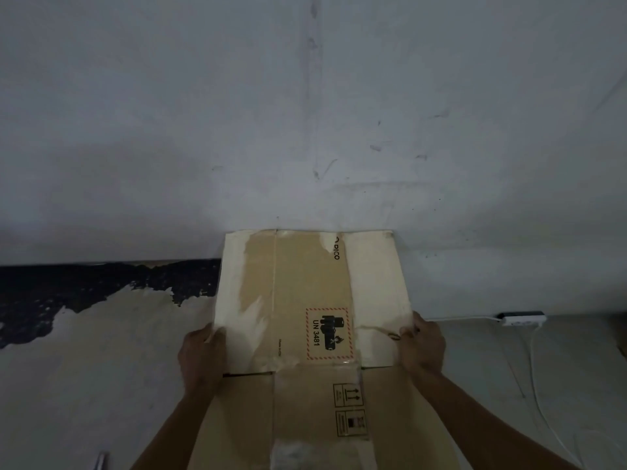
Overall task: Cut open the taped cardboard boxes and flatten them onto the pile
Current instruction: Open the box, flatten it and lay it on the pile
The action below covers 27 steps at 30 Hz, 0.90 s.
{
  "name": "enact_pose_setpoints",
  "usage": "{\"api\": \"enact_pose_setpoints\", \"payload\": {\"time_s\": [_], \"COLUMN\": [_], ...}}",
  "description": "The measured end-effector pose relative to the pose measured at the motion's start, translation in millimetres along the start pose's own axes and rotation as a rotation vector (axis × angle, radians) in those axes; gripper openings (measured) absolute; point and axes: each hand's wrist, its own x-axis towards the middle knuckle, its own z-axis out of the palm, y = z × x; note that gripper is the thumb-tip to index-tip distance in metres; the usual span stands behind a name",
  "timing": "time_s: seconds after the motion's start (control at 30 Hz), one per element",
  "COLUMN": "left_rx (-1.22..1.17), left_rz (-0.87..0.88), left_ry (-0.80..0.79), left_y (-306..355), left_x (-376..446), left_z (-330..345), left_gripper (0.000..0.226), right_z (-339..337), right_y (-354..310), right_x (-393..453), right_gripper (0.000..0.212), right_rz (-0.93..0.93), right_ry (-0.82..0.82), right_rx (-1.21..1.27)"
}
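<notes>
1. At the far left, a dark, ragged patch [84, 286] runs along the foot of the pale grey wall [305, 113], where the surface has peeled away above the worn, pale floor [84, 385].
2. At the bottom edge, left of the arms, a small pale metallic object [100, 461] lies on the floor; what it is cannot be told.
3. The left hand [201, 356] grips the left edge of the brown cardboard box [305, 300], thumb on the upper face and the fingers curled under the edge, out of sight.
4. The box is flattened and held up before the person, between the two hands, its far edge reaching the foot of the wall. Its raised panel carries torn whitish paper strips, a red-bordered battery label [328, 334] reading UN 3481, and part of a printed logo near the far edge.
5. The nearer panel, towards the person, shows a band of clear tape [317, 418] and black handling symbols [349, 408].
6. The right hand [424, 344] grips the right edge of the box, fingers curled round it.
7. At the far right, a white power strip [520, 317] lies by the wall, with white cables [543, 401] trailing from it across the floor.
</notes>
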Motion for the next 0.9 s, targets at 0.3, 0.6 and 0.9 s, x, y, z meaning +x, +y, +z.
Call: {"api": "enact_pose_setpoints", "payload": {"time_s": [0.3,0.6,0.9], "left_rx": [0.102,-0.147,-0.2], "left_rz": [-0.02,-0.041,0.167], "left_ry": [-0.084,-0.005,0.037], "left_y": [-4.7,12.8,-28.0], "left_x": [1.7,-2.8,-67.5], "left_z": [18.4,-10.3,-67.5], "left_gripper": [0.05,0.048,0.033], "right_z": [-17.1,-20.6,-24.1], "right_y": [9.5,-3.6,-31.3], "right_x": [13.2,-23.2,-107.0], "right_gripper": [0.051,0.06,0.045], "right_rz": [-0.019,-0.072,-0.392], "right_ry": [-0.208,-0.052,-0.132], "right_rx": [-0.031,-0.102,-0.05]}}
